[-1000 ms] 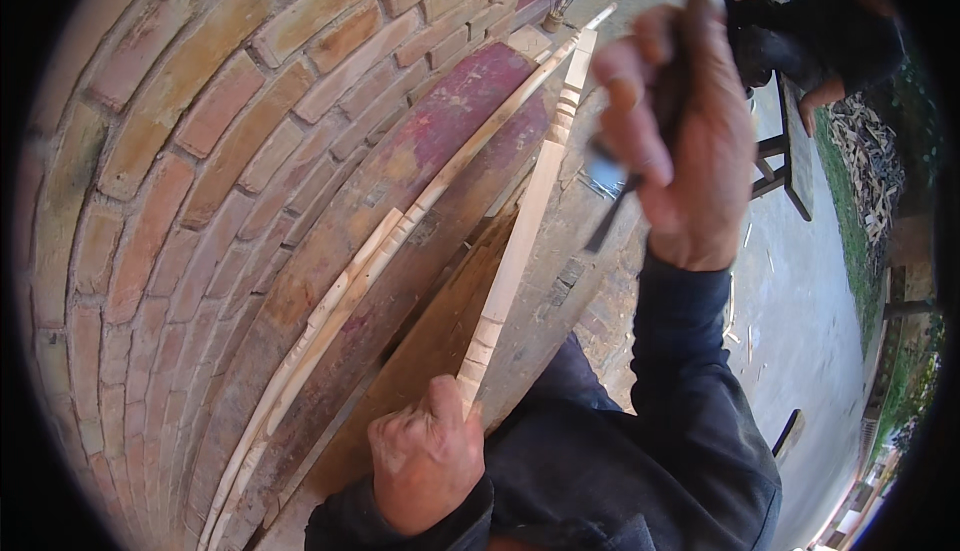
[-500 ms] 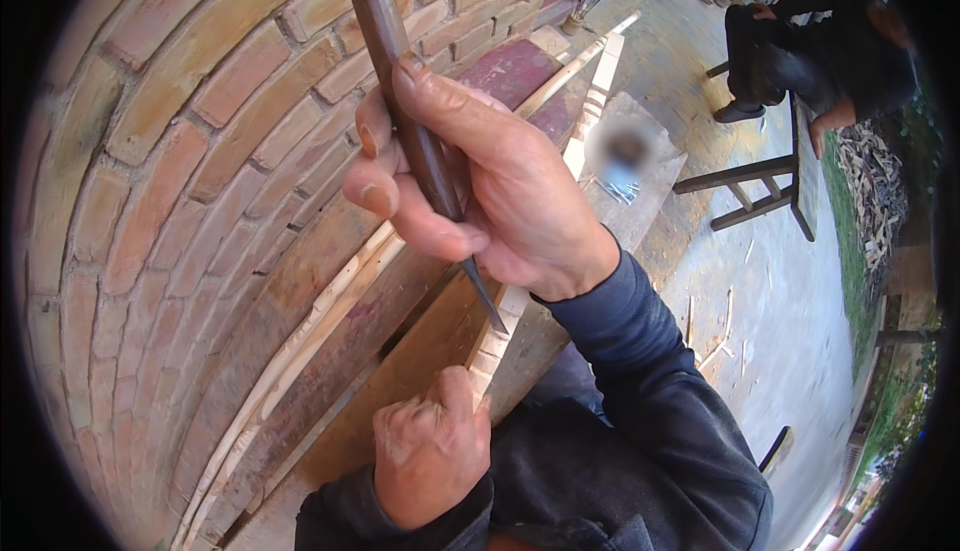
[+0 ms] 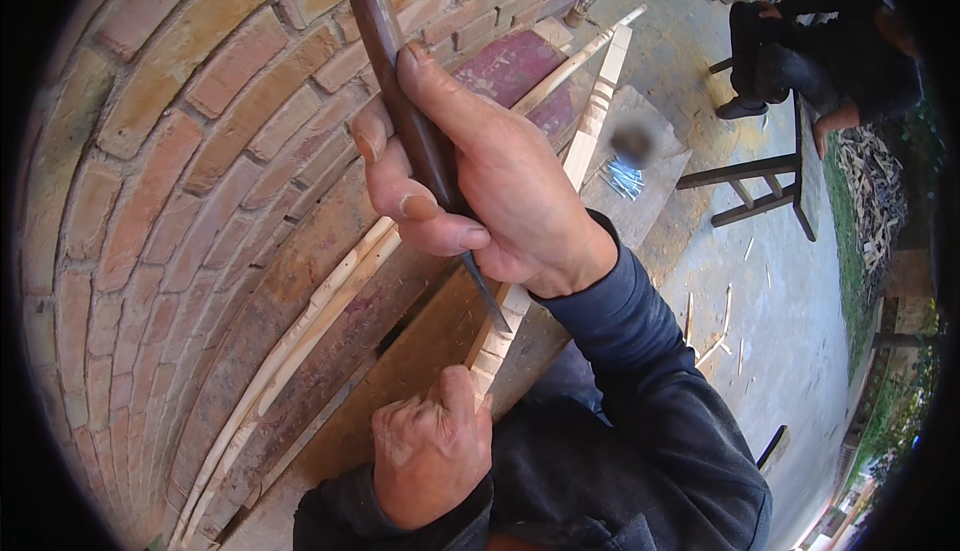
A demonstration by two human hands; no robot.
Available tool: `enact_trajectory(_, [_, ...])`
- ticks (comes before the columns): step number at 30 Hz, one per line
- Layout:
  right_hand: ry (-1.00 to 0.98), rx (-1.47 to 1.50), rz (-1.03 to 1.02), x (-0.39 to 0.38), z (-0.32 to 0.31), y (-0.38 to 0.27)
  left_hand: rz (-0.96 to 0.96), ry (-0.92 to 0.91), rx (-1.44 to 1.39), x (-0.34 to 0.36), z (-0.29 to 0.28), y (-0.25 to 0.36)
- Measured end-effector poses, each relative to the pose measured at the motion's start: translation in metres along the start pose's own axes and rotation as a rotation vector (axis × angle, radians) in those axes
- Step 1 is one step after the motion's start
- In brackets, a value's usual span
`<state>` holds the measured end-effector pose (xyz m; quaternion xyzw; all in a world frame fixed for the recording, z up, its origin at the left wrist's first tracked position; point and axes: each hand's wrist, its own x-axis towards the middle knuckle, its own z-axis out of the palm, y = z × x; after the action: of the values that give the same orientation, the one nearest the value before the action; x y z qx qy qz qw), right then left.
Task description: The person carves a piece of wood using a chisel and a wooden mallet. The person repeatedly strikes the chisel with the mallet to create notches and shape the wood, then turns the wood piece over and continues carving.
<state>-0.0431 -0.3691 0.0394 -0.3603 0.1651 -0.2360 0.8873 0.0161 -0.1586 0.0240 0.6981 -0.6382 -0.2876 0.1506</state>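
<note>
My right hand [image 3: 480,181] is closed around a dark wooden-handled chisel [image 3: 385,66], its thin flat tip down on a pale square wooden strip [image 3: 587,141] with bands of notches. My left hand [image 3: 430,451] grips the lower end of this strip, just below the chisel tip; its fingers are partly hidden. The strip lies slanting on worn wooden boards [image 3: 505,68]. Left of it lie long, notched pale sticks [image 3: 300,341]. A small pile of blue-and-silver nails [image 3: 625,179] sits beside the strip's far part, next to a blurred dark patch.
A brick wall [image 3: 190,201] curves along the left. At upper right a person in dark clothes [image 3: 825,46] sits on a dark wooden bench [image 3: 800,181]. Wood scraps [image 3: 875,201] are heaped beyond, and thin offcuts [image 3: 715,336] lie on the concrete floor.
My right hand has swung down and leftward with the chisel, bringing its tip onto the strip, and has barely moved since half a second ago. My left hand stays on the strip.
</note>
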Motion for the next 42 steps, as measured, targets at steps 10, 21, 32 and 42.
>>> enact_trajectory(10, [0.022,0.000,0.004,0.000,-0.002,0.001,0.015,0.023,0.005,0.002,0.000,0.001])
enact_trajectory(21, [0.021,-0.177,0.006,-0.005,0.008,-0.004,0.001,0.012,0.018,0.002,-0.003,0.003])
enact_trajectory(32, [-0.003,-0.154,-0.039,-0.009,0.004,-0.003,0.000,0.011,0.053,0.005,-0.004,0.006])
enact_trajectory(42, [0.106,-0.085,-0.202,-0.028,0.003,0.002,-0.040,-0.004,0.067,0.005,-0.003,0.005])
